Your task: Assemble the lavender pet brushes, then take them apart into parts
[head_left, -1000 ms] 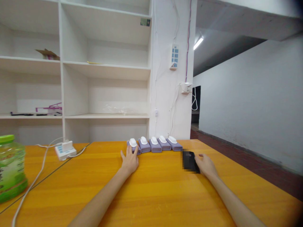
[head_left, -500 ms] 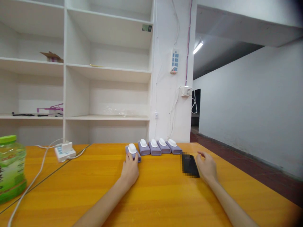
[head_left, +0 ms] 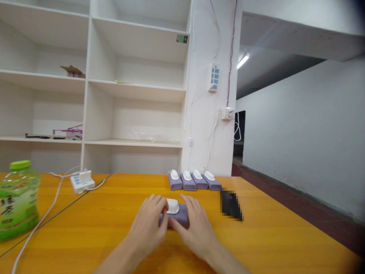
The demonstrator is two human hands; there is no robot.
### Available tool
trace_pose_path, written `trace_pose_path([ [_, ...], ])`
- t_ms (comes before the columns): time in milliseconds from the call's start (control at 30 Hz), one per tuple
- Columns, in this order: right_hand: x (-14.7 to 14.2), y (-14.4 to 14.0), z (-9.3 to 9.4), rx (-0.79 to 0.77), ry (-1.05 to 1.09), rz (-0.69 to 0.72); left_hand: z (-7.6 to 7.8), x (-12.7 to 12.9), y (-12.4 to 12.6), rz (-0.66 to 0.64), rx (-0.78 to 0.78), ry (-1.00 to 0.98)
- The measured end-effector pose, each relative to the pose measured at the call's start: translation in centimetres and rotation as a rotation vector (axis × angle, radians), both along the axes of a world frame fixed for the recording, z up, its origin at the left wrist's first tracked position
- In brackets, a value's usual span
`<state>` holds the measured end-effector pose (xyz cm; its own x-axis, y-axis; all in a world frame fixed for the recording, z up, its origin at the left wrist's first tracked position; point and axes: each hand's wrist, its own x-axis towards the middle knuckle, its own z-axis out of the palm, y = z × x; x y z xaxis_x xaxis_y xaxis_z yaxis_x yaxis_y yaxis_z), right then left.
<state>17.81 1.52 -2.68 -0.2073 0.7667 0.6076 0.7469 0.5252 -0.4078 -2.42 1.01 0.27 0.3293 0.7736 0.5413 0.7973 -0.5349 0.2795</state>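
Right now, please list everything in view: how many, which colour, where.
Table: 1, orange, across foreground
Near box: 1, purple, table centre
Back boxes: 4, purple, rear row
White pieces: 5, white, one atop each box
Pixelated object: 1, black, right of row
Jar: 1, green, far left
Shelving: 1, white, behind table
Shelf items: several, mixed, shelves
Pillar: 1, white, right of shelving
Power strips: 2, white-and-blue, table and pillar
Cables: several, mostly white, table and pillar
Far wall: 1, white, right
Light tube: 1, white, upper right
Left hand: 1, bare, at near box's left
Right hand: 1, bare, at its right
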Motion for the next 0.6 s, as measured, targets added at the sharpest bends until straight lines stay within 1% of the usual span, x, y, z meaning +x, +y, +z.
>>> trace_pose_path([
  [33, 0.0, 0.1, -0.2, -0.018, -0.029, -0.004, 0.7, -1.3, 0.9, -0.041, 0.009, -0.04],
  [67, 0.2, 0.3, -0.5, -0.043, -0.054, 0.005, 1.1, -2.7, 1.7, -0.09, -0.003, -0.07],
  [100, 0.6, 0.6, -0.7, -0.075, -0.077, 0.033, 1.1, -3.9, 2.6, -0.131, -0.056, -0.082],
  [167, 1.7, 1.2, -1.0, -0.14, -0.111, 0.12, 0.1, -5.8, 4.1, -0.155, -0.258, -0.123],
  [200, 2.3, 1.5, -1.0, -0.167, -0.13, 0.162, -0.6, -6.3, 4.7, -0.17, -0.324, -0.153],
  [233, 2.9, 1.7, -1.0, -0.187, -0.149, 0.196, -1.4, -6.4, 5.2, -0.215, -0.337, -0.158],
  [300, 3.8, 2.1, -0.7, -0.2, -0.19, 0.229, -2.8, -5.9, 5.7, -0.284, -0.288, -0.16],
  [367, 4.4, 2.2, -0.4, -0.179, -0.205, 0.218, -3.5, -4.8, 5.7, -0.304, -0.225, -0.171],
  [467, 4.5, 2.2, -0.3, -0.137, -0.149, 0.175, -3.7, -2.8, 5.0, -0.3, -0.194, -0.189],
  [600, 3.9, 2.3, -0.9, -0.161, -0.005, 0.11, -3.3, -1.4, 3.5, -0.404, -0.218, -0.17],
])
